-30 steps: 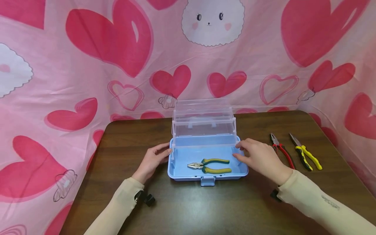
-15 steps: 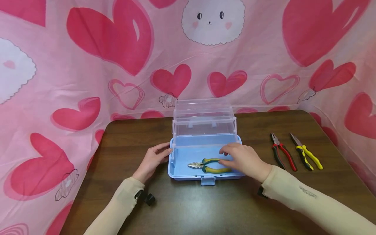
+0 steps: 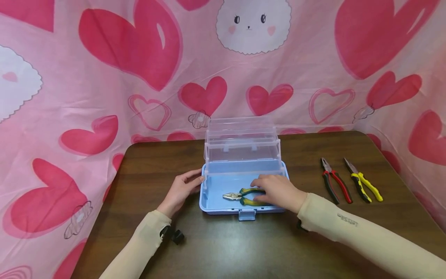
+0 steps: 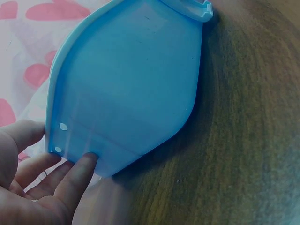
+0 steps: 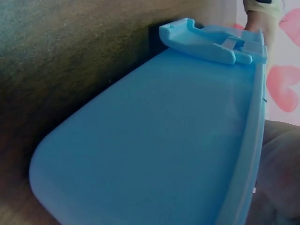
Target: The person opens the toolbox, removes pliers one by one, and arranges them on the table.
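A light-blue toolbox (image 3: 226, 182) stands on the table, its clear lid and trays raised behind the base. Inside it lie pliers (image 3: 231, 196) with green and yellow handles, their metal jaws pointing left. My right hand (image 3: 280, 190) is over the handle ends, fingers and thumb spread apart across them. The box wall (image 5: 150, 136) hides most of that hand in the right wrist view. With my left hand (image 3: 177, 192) I hold the box's left end. In the left wrist view, the thumb (image 4: 30, 133) meets the rim while the fingers lie against the outer wall (image 4: 126, 84).
Right of the toolbox lie red-and-black pliers (image 3: 336, 182) and yellow-and-black long-nose pliers (image 3: 362, 180), tips away from me. A front latch (image 3: 246, 214) hangs from the box. Pink heart-patterned cloth (image 3: 209, 50) rises behind the brown table (image 3: 223, 248).
My right hand has moved left from the toolbox's right rim into the box, over the pliers' handles. My left hand and the pliers have stayed where they were.
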`<state>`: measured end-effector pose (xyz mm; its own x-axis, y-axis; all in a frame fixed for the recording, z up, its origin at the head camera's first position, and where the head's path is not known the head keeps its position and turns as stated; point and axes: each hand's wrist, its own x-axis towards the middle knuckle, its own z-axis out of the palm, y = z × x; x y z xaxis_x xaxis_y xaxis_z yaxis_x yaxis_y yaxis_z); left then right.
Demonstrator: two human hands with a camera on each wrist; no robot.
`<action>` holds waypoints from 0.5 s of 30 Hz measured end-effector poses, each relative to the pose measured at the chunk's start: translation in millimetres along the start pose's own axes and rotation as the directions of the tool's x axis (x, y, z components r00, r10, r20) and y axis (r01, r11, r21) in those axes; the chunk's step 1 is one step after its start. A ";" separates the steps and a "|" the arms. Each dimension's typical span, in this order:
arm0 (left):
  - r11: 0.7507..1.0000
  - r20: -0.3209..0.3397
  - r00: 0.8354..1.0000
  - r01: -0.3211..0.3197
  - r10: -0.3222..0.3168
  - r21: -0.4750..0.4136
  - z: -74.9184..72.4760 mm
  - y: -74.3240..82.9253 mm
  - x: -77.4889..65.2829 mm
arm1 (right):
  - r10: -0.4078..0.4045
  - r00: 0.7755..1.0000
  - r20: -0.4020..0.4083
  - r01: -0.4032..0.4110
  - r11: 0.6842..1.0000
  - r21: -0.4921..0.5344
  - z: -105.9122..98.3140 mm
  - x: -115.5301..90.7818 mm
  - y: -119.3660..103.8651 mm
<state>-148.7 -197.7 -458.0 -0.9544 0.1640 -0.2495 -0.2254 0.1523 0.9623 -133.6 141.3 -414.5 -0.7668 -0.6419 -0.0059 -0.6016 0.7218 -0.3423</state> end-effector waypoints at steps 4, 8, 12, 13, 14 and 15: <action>1.000 0.002 1.000 0.002 -0.002 -0.002 0.0 0.3 0.4 | 0.002 0.998 0.058 0.001 0.999 -0.050 1.9 5.1 -0.6; 1.000 0.000 1.000 -0.001 0.001 -0.002 0.2 -0.1 0.4 | -0.011 0.996 0.092 0.020 0.995 -0.095 3.1 9.1 -1.5; 1.000 0.005 1.000 -0.008 0.008 -0.002 0.6 -0.6 0.4 | -0.006 0.993 0.121 0.020 0.993 -0.115 4.2 12.3 -4.1; 1.000 0.003 1.000 -0.006 0.006 -0.004 0.7 -0.8 0.5 | -0.002 0.992 0.129 0.018 0.992 -0.122 4.7 13.1 -4.9; 1.000 0.002 1.000 -0.006 0.006 -0.006 0.9 -1.2 0.6 | 0.001 0.991 0.135 0.017 0.991 -0.130 5.5 14.0 -5.8; 1.000 0.003 1.000 -0.007 0.007 -0.005 0.9 -1.5 0.7 | 0.004 0.990 0.141 0.016 0.990 -0.139 6.2 14.8 -6.6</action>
<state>-148.8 -197.0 -459.7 -0.9553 0.1679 -0.2433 -0.2200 0.1459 0.9645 -139.6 125.5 -418.1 -0.7299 -0.6691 -0.1398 -0.6390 0.7405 -0.2080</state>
